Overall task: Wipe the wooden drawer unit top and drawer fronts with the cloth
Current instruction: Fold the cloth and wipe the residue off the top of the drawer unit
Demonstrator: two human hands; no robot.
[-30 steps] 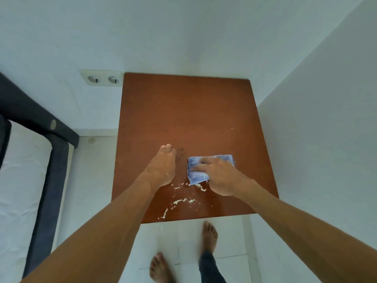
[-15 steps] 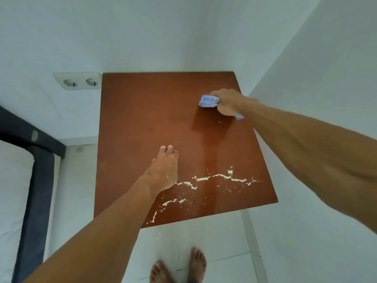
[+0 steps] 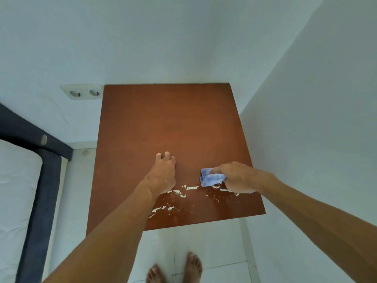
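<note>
Brown drawer unit top [image 3: 167, 119] in full view, blue cloth [image 3: 211, 177] on it gripped by the right hand [image 3: 238, 176], white crumbs [image 3: 191, 188] strung just left of and nearer than the cloth, left hand [image 3: 163, 174] resting further left.

blue cloth [image 3: 212, 177], reddish-brown drawer unit top [image 3: 169, 123]

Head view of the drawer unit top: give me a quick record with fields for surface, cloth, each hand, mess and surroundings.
surface: wooden top, set in a white-walled corner
cloth: blue cloth, on the top near its right edge
right hand: right hand grips the cloth
left hand: left hand rests on the top, holding nothing
mess: white crumbs in lines near the front edge
surroundings: wall socket at left, bed further left
</note>
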